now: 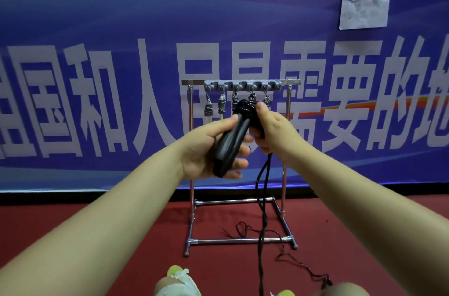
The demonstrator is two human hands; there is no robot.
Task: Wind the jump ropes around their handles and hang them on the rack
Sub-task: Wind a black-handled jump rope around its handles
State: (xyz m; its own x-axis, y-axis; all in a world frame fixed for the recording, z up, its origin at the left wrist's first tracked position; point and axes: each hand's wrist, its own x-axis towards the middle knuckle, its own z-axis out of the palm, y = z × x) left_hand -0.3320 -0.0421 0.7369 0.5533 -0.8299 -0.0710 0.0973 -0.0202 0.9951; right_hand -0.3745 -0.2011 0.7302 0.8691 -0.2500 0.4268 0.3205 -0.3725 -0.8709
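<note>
Black jump rope [263, 198]: mid-wind, held at frame centre in front of the rack. Its two black handles [229, 147] lie side by side, gripped together in the left hand [209, 150], fingers curled round them from below and thumb along the top. A few turns of cord already bunch at the handles' upper end [244, 106]. The right hand [272, 128], at 3 o'clock of the handles and close against them, pinches the cord just below that bunch; from it the doubled cord hangs toward 6 o'clock and trails onto the red floor [97, 235], ending in loose loops by the rack's base. Judgement: winding step in hand, early; most of the length is still unwound. The next move calls for carrying the cord round the handles again in neat, tight turns, drawing slack up from the floor without snagging the base rail, then securing the tail. Metal rack [243, 240] stands at 12 o'clock behind the hands; grey wound ropes [208, 108] hang from its hook bar, apparently five, though the hands cover part of the row, so a free hook cannot be confirmed. Blue banner [97, 28] behind.
</note>
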